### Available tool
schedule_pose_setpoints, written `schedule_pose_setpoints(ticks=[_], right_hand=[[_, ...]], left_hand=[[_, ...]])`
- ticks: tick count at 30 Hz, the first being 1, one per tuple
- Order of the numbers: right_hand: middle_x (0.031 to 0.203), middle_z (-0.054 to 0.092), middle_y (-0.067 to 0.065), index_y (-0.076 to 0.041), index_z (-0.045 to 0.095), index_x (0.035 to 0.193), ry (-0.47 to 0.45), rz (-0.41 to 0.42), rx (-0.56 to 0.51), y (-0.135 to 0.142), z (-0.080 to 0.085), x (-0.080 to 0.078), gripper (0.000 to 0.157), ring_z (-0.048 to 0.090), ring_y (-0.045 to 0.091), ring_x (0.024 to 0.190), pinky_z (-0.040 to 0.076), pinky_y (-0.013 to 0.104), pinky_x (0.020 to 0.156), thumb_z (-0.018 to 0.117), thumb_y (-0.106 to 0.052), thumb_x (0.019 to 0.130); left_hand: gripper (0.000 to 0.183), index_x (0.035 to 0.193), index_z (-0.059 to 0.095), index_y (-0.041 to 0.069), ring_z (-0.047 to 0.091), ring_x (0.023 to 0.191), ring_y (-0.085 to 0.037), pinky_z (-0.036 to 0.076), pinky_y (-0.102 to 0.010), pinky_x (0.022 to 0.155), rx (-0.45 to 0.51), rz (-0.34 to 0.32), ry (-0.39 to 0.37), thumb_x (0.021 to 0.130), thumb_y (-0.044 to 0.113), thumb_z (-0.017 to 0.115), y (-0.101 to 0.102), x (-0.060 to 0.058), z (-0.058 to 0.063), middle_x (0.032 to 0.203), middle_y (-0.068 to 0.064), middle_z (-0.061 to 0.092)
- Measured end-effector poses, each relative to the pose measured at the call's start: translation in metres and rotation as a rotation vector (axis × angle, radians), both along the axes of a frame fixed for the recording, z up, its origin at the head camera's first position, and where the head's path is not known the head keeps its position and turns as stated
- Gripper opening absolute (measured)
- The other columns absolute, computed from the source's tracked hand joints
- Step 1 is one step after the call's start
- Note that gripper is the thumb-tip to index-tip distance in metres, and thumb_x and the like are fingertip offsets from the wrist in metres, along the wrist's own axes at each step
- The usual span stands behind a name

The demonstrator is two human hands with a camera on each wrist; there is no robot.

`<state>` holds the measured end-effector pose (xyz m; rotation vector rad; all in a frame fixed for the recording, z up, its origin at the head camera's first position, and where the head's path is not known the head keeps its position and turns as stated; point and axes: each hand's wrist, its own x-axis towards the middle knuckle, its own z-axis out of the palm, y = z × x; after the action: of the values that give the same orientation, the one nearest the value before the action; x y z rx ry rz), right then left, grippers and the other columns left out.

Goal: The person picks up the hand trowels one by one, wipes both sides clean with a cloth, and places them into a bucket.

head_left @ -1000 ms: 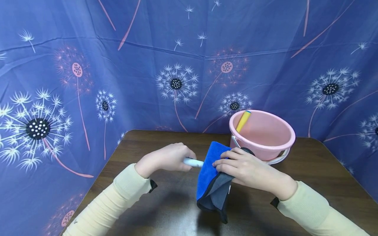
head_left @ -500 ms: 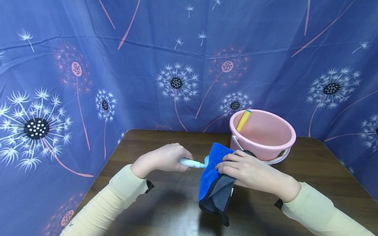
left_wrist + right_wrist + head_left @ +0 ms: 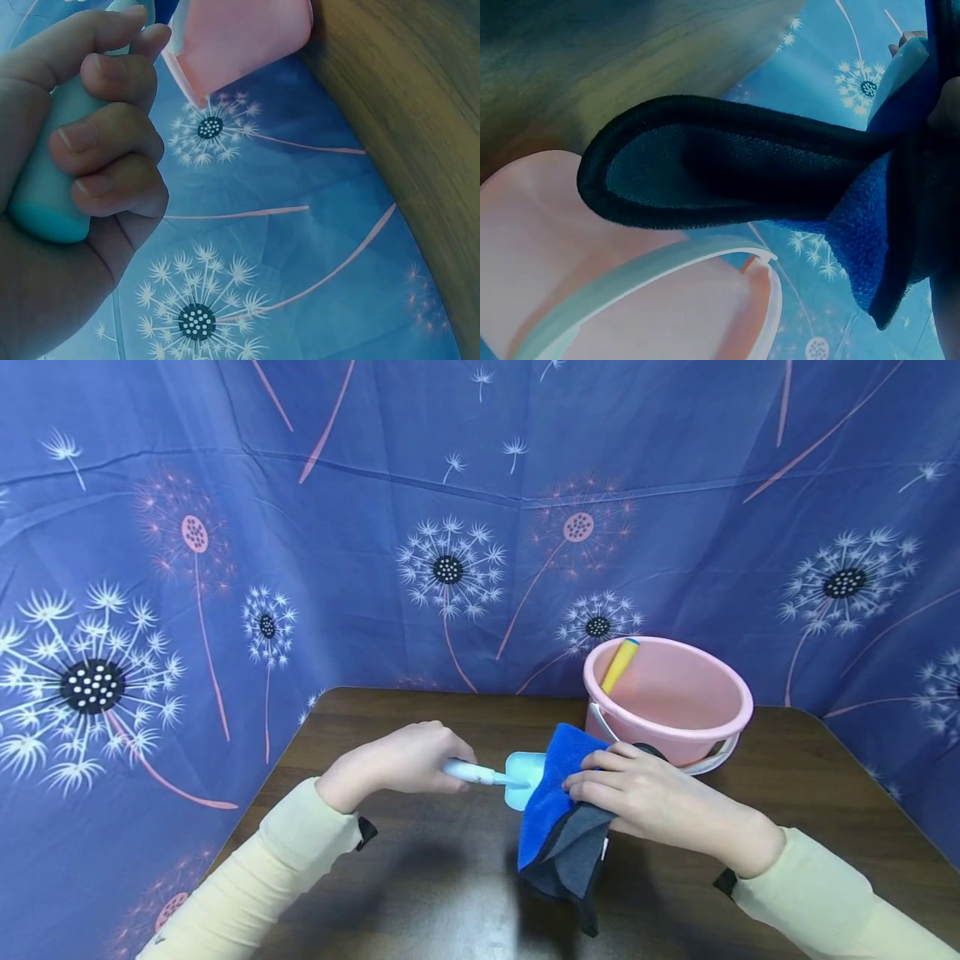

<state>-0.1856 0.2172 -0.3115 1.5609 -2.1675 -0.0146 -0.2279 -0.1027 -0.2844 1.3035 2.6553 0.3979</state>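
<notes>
My left hand [image 3: 405,762] grips the handle of a light blue toy shovel [image 3: 522,779], fingers curled round it; in the left wrist view the handle's teal end [image 3: 49,221] sticks out below the little finger. The shovel's blade points right, its far part hidden by a cleaning cloth [image 3: 551,802]. The cloth is bright blue on one face and dark grey on the other, with a black edge. My right hand [image 3: 637,789] holds it bunched around the blade, and its loose corners hang down over the table. In the right wrist view a black-edged fold [image 3: 727,169] stands out.
A pink bucket [image 3: 675,739] with a white handle [image 3: 652,274] stands behind my right hand. A yellow stick with a blue tip [image 3: 619,666] leans inside it. The brown wooden table [image 3: 375,885] meets a blue dandelion-print curtain [image 3: 337,568] at the back and left.
My left hand has drawn the shovel leftward, and more of its blade has come out of the cloth. My right hand has shifted slightly right with the cloth.
</notes>
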Motion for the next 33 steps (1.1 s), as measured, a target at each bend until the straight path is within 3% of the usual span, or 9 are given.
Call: schedule_pose_setpoints(ticks=[8,15,24,30,33], right_hand=[[0.116,0.064,-0.006,-0.017,0.061,0.109,-0.05,-0.007,-0.039,0.009,0.0,0.004,0.035,0.056,0.015,0.108,0.041,0.029,0.086,0.075,-0.032,0.08],[0.117,0.064,-0.004,-0.015,0.062,0.109,0.025,0.053,-0.092,0.018,-0.006,0.004,0.026,0.057,0.019,0.104,0.039,0.031,0.082,0.062,-0.034,0.091],[0.113,0.065,-0.002,-0.011,0.063,0.112,0.025,0.08,-0.211,0.02,-0.019,0.002,0.039,0.059,0.017,0.101,0.036,0.029,0.085,0.041,-0.04,0.099],[0.109,0.064,-0.004,-0.01,0.064,0.112,-0.058,0.053,-0.3,0.018,-0.033,0.002,0.038,0.058,0.014,0.098,0.038,0.023,0.093,0.043,-0.038,0.098],[0.107,0.063,-0.008,-0.013,0.063,0.112,-0.161,-0.013,-0.345,0.017,-0.04,0.002,0.034,0.058,0.008,0.096,0.039,0.017,0.092,0.047,-0.037,0.096]], left_hand=[[0.0,0.082,0.068,0.018,0.04,0.056,-0.002,0.036,-0.02,0.055,-0.01,0.002,0.016,0.082,0.017,0.068,-0.008,0.002,0.006,0.064,0.014,0.05],[0.008,0.077,0.064,0.022,0.037,0.054,-0.002,0.034,-0.02,0.053,-0.003,0.024,0.012,0.08,0.016,0.068,-0.017,0.002,0.002,0.062,0.014,0.045],[0.008,0.078,0.064,0.019,0.036,0.054,-0.002,0.034,-0.021,0.053,0.036,0.06,0.0,0.081,0.013,0.065,-0.029,0.0,0.009,0.061,0.013,0.044],[0.001,0.082,0.067,0.018,0.039,0.054,-0.003,0.036,-0.022,0.054,0.06,0.089,0.027,0.082,0.017,0.067,-0.034,-0.002,0.025,0.064,0.012,0.05],[0.002,0.082,0.067,0.018,0.04,0.055,-0.004,0.038,-0.024,0.055,0.07,0.098,0.037,0.083,0.019,0.068,-0.033,-0.003,0.034,0.066,0.011,0.052]])
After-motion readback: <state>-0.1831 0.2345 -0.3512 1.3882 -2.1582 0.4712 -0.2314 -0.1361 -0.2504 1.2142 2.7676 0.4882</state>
